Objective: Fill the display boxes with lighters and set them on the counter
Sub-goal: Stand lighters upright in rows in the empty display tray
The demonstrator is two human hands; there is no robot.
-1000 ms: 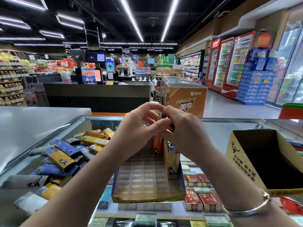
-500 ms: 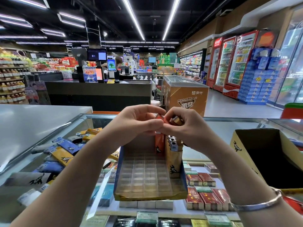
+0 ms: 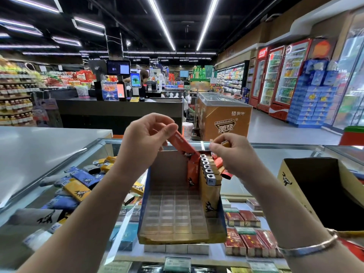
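While the open display box (image 3: 177,219) is standing on the glass table (image 3: 275,160) in the middle of the scene, a row of yellow lighters (image 3: 208,174) is filling its right-hand column and one orange lighter (image 3: 192,174) is standing upright just to their left; the rest of its clear gridded tray is showing bare cells. The left hand (image 3: 143,142) is pinching a tilted orange lighter (image 3: 182,143) by its upper end, thumb and forefinger clamped on it, with its lower end dipping toward the box's far right corner. The right hand (image 3: 234,154) is curling its fingers round a bunch of lighters (image 3: 221,164), mostly hidden inside the fist, so their count is hard to make out. A heap of loose lighters (image 3: 78,184) is lying on the table to the left. A second box (image 3: 323,194) is standing at the right, its interior dark and its edge cut off by the frame.
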